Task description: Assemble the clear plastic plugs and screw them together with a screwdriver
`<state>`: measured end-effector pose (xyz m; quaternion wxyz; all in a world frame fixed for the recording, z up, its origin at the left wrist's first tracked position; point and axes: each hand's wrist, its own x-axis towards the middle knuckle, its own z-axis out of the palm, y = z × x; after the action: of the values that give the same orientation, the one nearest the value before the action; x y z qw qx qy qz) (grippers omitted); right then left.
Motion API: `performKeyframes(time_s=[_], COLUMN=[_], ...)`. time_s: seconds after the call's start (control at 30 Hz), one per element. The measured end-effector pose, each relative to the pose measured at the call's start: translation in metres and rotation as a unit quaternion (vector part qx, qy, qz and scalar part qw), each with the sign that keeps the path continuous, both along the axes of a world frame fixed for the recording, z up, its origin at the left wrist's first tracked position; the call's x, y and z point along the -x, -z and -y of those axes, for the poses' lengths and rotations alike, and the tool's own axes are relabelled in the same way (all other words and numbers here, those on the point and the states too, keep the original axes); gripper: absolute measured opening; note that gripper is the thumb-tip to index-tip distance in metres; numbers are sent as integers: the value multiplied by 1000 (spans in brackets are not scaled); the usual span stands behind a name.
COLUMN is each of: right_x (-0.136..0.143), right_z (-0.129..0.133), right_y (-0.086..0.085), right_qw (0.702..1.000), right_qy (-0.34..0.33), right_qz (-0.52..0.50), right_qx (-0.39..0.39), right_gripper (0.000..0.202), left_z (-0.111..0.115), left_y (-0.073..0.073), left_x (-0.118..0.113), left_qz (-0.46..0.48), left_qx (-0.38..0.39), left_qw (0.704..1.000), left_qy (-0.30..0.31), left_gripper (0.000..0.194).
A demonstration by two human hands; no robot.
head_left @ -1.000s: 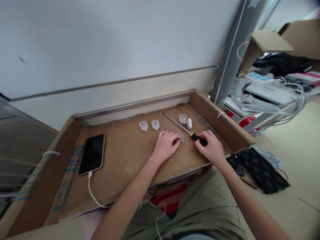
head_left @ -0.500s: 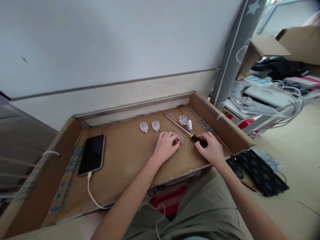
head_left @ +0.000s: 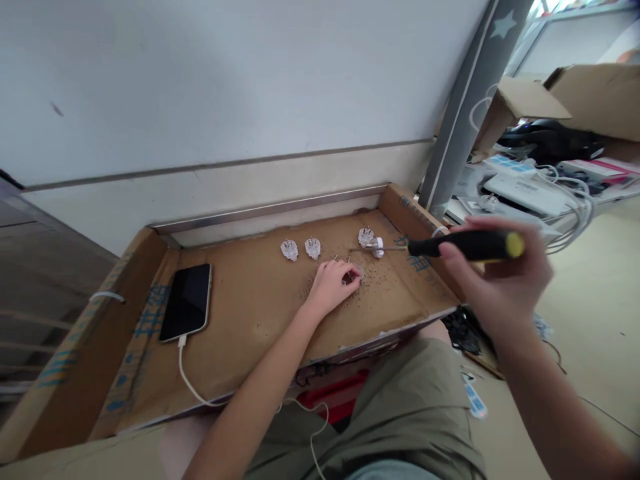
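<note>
Screwdriver [head_left: 425,248] in the closed, raised right hand [head_left: 510,287], pointing leftward with its tip nearer the left hand [head_left: 331,285]; pinching a partly hidden clear piece [head_left: 361,273] low over the cardboard surface [head_left: 250,313], with plugs [head_left: 313,249] lying beyond, a phone [head_left: 186,303] lying farther left, pale wall [head_left: 225,87] rising behind.

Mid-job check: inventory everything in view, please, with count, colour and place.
Pronged plastic plugs: four, clear to white, tray's back
Small plastic piece: one, clear, at left fingertips
Rectangular phone: one, black-screened, tray's left
Thin cable: one, white, from phone
Shallow cardboard tray: one, brown, centre
Long-shafted screwdriver: one, black-yellow, right hand
Flat panel: one, white, behind tray
Post: one, grey, beside panel
Cardboard box: one, brown, far right
Tangled cables: uncountable, white, far right
Left hand: one, bare, tray
Right hand: one, bare, right of tray
</note>
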<state>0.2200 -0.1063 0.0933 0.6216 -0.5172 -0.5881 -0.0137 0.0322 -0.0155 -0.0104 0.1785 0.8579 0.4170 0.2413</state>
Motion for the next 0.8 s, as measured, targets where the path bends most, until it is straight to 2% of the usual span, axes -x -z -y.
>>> performKeyframes(time_s=[0.03,0.07,0.1,0.17,0.27,0.33,0.4,0.53,0.63,0.8], right_x=[9,18,27,42,50,49,48,54,59,59], right_z=[-8,-16,-26,-41,-46,-38,-27,-19,-26,-37], right_y=[-14,-26,-35,-49,-69,-84,-94,-94,-85,-78], right_qw=[999,997,989,957,922,913,915,917,913,907], right_qy=[-10,-34,-94,-186,-173,-151,-141,-168,-199,-201], right_qz=[-25,-51,-99,-220,-328,-351,-356,-353,-351,-367], right_qx=[-38,-56,-60,-44,-115,-141,-128,-83,-59,-52], right_gripper=[36,22,17,24,28,27,30,30,33,28], left_z=[0,1,1,2,2,1,1,0,-1,-1], left_y=[0,0,1,1,3,3,4,4,4,4], left_x=[0,1,1,1,1,1,1,0,0,0], left_qz=[-2,-4,-6,-6,-5,-3,1,-1,0,0], left_qx=[-1,-3,-7,-14,-19,-18,-14,-14,-18,-19], left_qw=[1000,1000,1000,1000,1000,1000,1000,1000,1000,1000], left_qy=[-1,0,1,3,0,-1,0,-4,-5,-5], left_gripper=[8,8,8,9,9,8,8,8,8,8])
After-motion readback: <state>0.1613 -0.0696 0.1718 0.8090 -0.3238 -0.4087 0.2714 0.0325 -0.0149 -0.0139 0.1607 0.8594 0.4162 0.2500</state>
